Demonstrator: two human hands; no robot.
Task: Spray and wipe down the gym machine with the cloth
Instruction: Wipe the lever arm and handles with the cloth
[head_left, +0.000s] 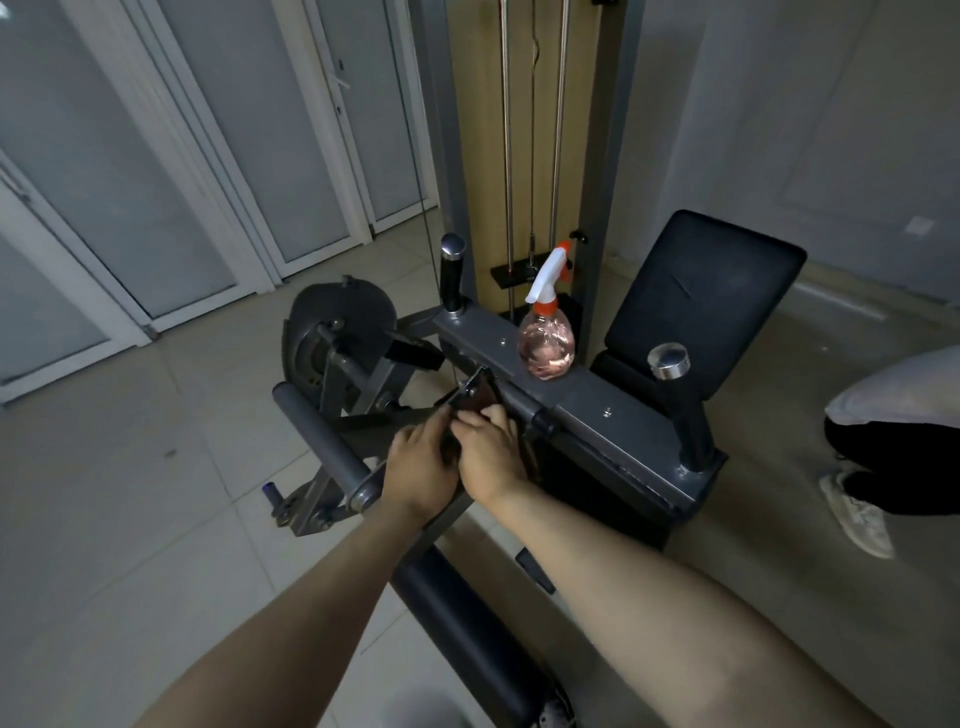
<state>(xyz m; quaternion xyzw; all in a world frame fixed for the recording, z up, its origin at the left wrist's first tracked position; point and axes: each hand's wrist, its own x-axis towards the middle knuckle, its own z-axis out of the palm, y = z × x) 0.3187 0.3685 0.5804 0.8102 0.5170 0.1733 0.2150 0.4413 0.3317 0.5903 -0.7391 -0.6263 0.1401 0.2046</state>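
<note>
Gym machine: grey steel frame with black back pad, roller bar at its left end and cable tower behind. Its flat top beam serves as the surface for the bottle.

Second person: crouched at the right edge, only partly in view.

Spray bottle: one, round and clear, with pinkish liquid well up its body and a white-and-orange trigger head. It stands upright on the surface, probably parked within reach while both hands wipe.

Left hand: fingers curled round the cloth at the frame's hinge bracket, likely to steady it.

Right hand: touching the left, knuckles bent, fingers closed over the same cloth.

Cloth: dark brown, bunched against the bracket, mostly hidden under both hands.
</note>
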